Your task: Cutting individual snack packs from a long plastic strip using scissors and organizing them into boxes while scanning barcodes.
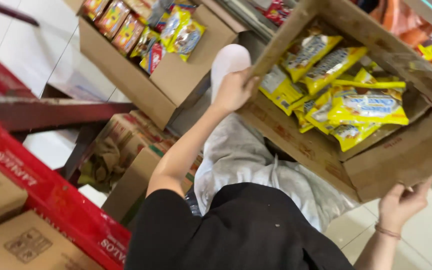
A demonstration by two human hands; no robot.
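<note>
Head view: cardboard box (pixel 326 150) of yellow snack packets (pixel 361 107), tilted, held above person's lap. Left hand (pixel 233 90) fingers gripping far rim; right hand (pixel 403 202) fingers clasp near bottom corner. Prob. light but floppy cardboard; support w/ both hands at opposite corners.

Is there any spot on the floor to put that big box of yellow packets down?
Bare tile shows lower right, below the box by the right hand. More bare tile lies upper left, between the red frame and the second open box. The middle is crowded: cartons pack around the legs, under the left hand.
</note>
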